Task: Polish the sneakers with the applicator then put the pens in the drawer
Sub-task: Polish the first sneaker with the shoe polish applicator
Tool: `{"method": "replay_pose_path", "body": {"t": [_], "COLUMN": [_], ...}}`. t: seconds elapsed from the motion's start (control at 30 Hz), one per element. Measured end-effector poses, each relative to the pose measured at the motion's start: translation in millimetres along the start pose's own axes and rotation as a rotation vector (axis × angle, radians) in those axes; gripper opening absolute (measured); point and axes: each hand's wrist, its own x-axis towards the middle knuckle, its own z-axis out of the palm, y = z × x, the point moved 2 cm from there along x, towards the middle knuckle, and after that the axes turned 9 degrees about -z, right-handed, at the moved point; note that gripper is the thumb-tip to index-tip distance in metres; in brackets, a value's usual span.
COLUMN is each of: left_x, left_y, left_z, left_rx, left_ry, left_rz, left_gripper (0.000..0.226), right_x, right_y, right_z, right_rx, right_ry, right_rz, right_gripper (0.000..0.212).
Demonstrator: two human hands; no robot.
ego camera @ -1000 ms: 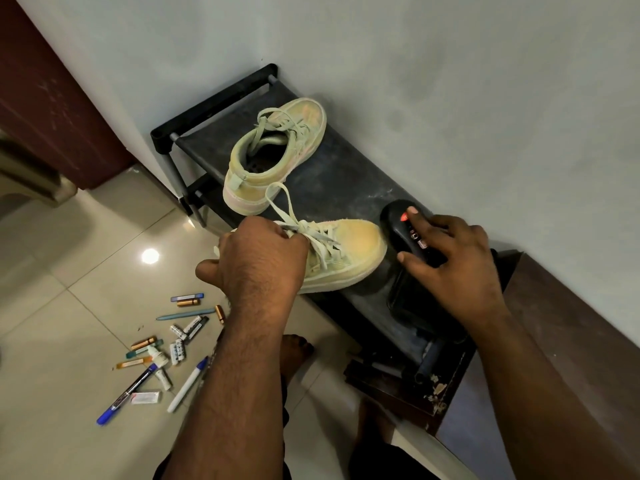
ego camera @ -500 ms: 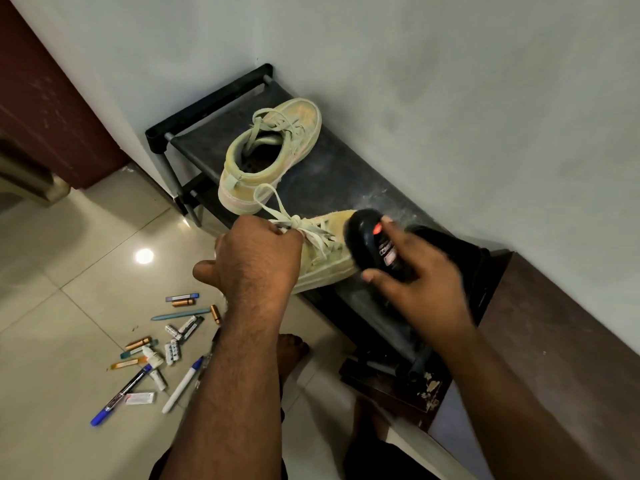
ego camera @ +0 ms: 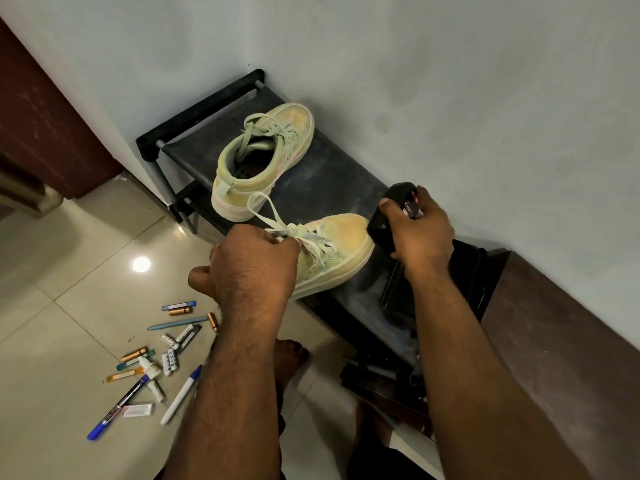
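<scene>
At the lower left of the frame the pens (ego camera: 138, 386) lay scattered on the tiled floor (ego camera: 52, 306), mixed with small tubes and refills, well apart from both hands; they looked light, stiff and apt to roll on the glossy tile, so pinching each at mid-barrel or gathering several in a fist would probably serve best. No drawer could be made out. Toward the centre, the far sneaker (ego camera: 266, 161) stood untouched on the black shoe rack (ego camera: 332, 188), heel toward the camera, laces loose. Below it, the left hand (ego camera: 252, 268) was curled over the collar and lace area of the near sneaker (ego camera: 332, 251), fingers wrapped round the upper to steady it; exactly where the fingertips pressed was hidden by the back of the hand. This shoe seemed light, its fabric upper soft enough to give under pressure while the rubber sole stayed firm, so a hold at the collar looked sensible for bracing it against rubbing. Right of centre, the right hand (ego camera: 419, 233) grasped the black applicator (ego camera: 391, 216), fingers closed round its body, its lower end just beside or touching the toe of the near sneaker; I could not tell which. The bottle looked smooth, rigid plastic, possibly slick, and best held round its middle.
</scene>
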Motion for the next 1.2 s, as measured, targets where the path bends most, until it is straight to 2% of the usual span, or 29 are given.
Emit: {"method": "replay_pose_path", "body": {"t": [0.17,0.3,0.37,0.47,0.63,0.77,0.9,1.07,1.2], "left_x": [-2.3,-4.2,-4.8,-4.0,-3.5,-1.7,-0.2,-0.6,-3.7], "left_y": [4.6,3.9,3.7,4.6,5.9,5.1,2.9,1.9,2.5], "left_z": [-1.5,3.8,4.2,3.0,5.3,7.4,8.2,10.7,11.2], "left_rx": [-0.007,-0.018,-0.002,0.032,0.046,0.022,-0.015,-0.006,0.027], "left_ry": [-0.005,-0.014,-0.029,-0.053,-0.034,-0.032,-0.005,-0.002,-0.011], "left_rz": [0.028,0.064,0.075,0.075,0.08,0.08,0.092,0.098,0.109], "left_gripper": [0.029,0.028,0.026,0.026,0.025,0.025,0.026,0.026,0.026], "right_x": [-32.2,-81.8,-84.6,-62.9,-6.7,9.9,-21.6,-94.8,-83.2], "right_y": [-7.4,0.2,-2.4,-3.5,-11.8,-21.6,-24.6,-15.5,-8.8], "right_z": [-14.1,3.9,8.1,11.3,15.3,16.1,-2.4,6.1,14.2], "right_rx": [-0.005,-0.082,-0.12,-0.155,-0.203,-0.312,-0.309,-0.287,-0.31], "right_ry": [-0.096,-0.113,-0.069,-0.048,-0.08,-0.088,0.02,-0.082,-0.078], "right_rz": [0.0,0.023,0.017,0.056,0.025,-0.062,-0.121,-0.075,-0.03], "right_gripper": [0.061,0.08,0.079,0.072,0.043,0.067,0.064,0.069,0.068]}}
